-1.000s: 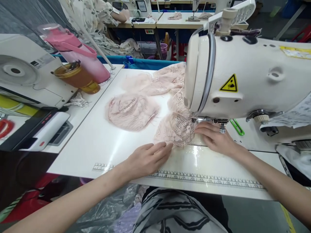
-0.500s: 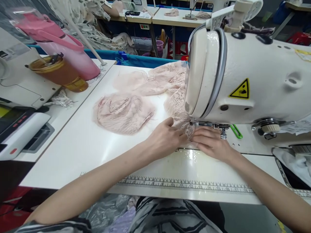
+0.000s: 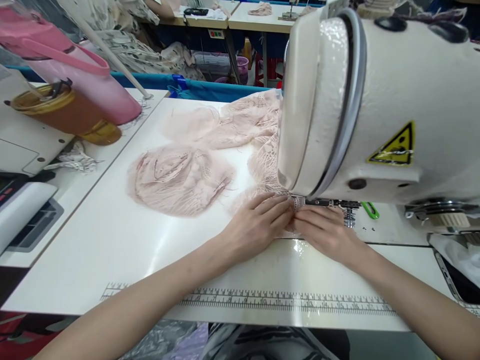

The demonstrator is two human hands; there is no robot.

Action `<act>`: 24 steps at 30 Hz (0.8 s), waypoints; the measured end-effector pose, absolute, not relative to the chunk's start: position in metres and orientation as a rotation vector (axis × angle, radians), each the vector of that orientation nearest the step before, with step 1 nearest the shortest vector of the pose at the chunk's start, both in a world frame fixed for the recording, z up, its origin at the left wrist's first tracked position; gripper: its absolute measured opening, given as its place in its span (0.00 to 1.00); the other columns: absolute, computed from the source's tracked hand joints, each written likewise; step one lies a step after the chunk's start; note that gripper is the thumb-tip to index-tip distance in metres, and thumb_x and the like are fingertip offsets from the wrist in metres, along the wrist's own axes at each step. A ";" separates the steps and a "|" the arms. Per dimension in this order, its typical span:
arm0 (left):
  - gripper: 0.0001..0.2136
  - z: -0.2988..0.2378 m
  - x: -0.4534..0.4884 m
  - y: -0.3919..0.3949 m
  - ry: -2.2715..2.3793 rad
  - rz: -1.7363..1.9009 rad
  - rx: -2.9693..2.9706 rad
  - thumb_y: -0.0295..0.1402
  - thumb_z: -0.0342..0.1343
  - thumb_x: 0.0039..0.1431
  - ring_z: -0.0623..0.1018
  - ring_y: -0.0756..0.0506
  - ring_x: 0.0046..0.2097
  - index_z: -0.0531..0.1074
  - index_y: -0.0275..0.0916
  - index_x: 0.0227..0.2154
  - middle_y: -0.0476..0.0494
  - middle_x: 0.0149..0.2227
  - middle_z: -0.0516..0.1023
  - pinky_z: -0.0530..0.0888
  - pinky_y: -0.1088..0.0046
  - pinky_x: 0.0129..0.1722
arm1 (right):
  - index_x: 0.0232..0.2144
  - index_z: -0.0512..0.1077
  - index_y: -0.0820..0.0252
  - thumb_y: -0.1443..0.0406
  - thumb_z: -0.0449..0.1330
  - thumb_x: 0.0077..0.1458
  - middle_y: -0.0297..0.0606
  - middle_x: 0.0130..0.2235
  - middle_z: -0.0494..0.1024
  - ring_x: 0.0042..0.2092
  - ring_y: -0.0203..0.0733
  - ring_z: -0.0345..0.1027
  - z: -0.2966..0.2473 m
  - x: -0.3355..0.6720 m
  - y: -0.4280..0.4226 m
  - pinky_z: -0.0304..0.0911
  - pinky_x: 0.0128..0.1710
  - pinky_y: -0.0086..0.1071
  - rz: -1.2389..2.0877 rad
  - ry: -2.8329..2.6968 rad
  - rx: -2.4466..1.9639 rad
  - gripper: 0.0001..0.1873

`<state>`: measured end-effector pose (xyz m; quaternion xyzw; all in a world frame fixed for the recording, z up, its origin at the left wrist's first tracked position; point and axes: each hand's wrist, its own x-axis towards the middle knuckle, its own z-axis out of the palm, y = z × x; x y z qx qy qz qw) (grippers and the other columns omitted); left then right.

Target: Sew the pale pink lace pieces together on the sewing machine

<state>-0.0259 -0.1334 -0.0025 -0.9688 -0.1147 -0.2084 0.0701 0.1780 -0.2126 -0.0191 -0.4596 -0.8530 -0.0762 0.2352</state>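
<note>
Well, counter [image 3: 112,240]: white and smooth, carrying the cloth and machine; light fabric should slide easily here, so a flat guiding touch probably beats a pull
Sewing machine [image 3: 375,90]: its head overhangs the counter, with the work at its near lower-left corner; it hides some cloth, so checking behind for folds seems wise
Loose lace heap [image 3: 180,182]: left of the work, apart from both hands; best kept there, lest its stray threads catch
Pink lace [image 3: 264,157]: runs bunched beside the head, down to the fingertips; such openwork may pucker, so smooth it without stretching
Left hand [image 3: 258,222]: fingers together, bent down over the lace; the thumb side is hidden, so I cannot tell whether the grip pinches or only presses
Right hand [image 3: 324,227]: fingertips nearly meet the left's at the lace edge; how far its grip closes is hidden too; even pressure from both would help
Metal fittings [image 3: 349,216]: just beyond the right fingers; keep fingertips out from under
Green tool [image 3: 370,210]: right of the fittings; safest left alone
</note>
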 end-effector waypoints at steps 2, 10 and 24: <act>0.16 -0.009 -0.026 -0.135 -0.377 -0.527 -2.965 0.27 0.41 0.68 0.73 0.44 0.55 0.67 0.30 0.54 0.39 0.53 0.75 0.69 0.66 0.55 | 0.40 0.74 0.54 0.72 0.53 0.60 0.32 0.38 0.80 0.44 0.35 0.71 -0.018 0.178 -0.213 0.65 0.43 0.31 -0.200 -2.343 -1.271 0.12; 0.20 -0.012 -0.030 -0.125 -0.363 -0.412 -3.100 0.28 0.44 0.64 0.68 0.42 0.61 0.66 0.30 0.56 0.36 0.56 0.72 0.69 0.62 0.60 | 0.36 0.72 0.56 0.74 0.54 0.59 0.30 0.36 0.80 0.43 0.34 0.71 -0.018 0.172 -0.210 0.63 0.40 0.30 -0.320 -2.313 -1.223 0.10; 0.21 -0.003 -0.032 -0.116 -0.382 -0.401 -3.224 0.24 0.47 0.58 0.68 0.41 0.62 0.67 0.31 0.55 0.37 0.55 0.74 0.68 0.59 0.60 | 0.34 0.72 0.58 0.76 0.55 0.56 0.27 0.34 0.79 0.39 0.32 0.69 -0.023 0.167 -0.203 0.63 0.38 0.30 -0.434 -2.299 -1.150 0.10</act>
